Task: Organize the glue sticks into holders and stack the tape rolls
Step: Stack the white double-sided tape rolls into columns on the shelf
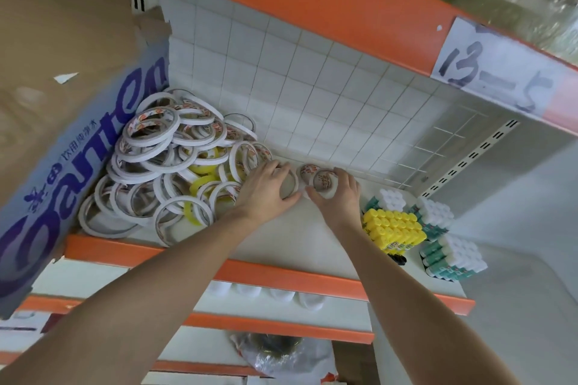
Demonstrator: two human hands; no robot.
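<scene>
A loose heap of white tape rolls (162,162), with a few yellow ones (203,184) among them, lies on the left of the white shelf (300,237). My left hand (266,191) rests at the heap's right edge, fingers curled round a white roll (292,184) lying flat. Just to its right, my right hand (339,194) grips a smaller white roll (323,184), with another small roll (308,170) right behind it. Glue sticks stand packed in blocks at the shelf's right end: yellow-capped ones (392,225) and white-capped ones (456,256).
A large cardboard box (62,134) with blue print walls in the heap on the left. A white wire grid (312,94) backs the shelf. An orange shelf edge (281,275) runs along the front, and another orange shelf with a paper label (497,72) hangs overhead.
</scene>
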